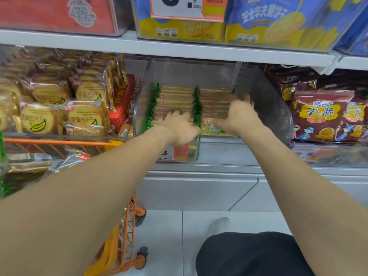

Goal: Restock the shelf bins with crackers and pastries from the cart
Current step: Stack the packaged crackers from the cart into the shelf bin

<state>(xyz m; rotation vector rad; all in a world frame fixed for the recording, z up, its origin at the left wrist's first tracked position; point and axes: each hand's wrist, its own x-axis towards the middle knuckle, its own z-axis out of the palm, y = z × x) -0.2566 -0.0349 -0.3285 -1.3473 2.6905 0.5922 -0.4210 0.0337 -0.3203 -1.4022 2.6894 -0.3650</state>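
Observation:
A clear plastic shelf bin [264, 108] on the middle shelf holds two rows of green-edged cracker packs [175, 98]. Both of my hands reach into it. My left hand [180, 126] lies with straight fingers on the front packs of the left row. My right hand [240, 114] has its fingers spread over the right row of packs [214, 96], touching them. Neither hand curls around a pack. The orange cart [59, 143] stands at the lower left with wrapped pastry packs [29, 166] inside.
The bin to the left is full of banana biscuit packs [49, 108]; a red box [121, 100] stands beside them. Dark red snack bags [326, 114] fill the bin to the right. Blue and yellow bags [278, 22] sit on the shelf above. A price tag [175, 153] hangs on the bin's front.

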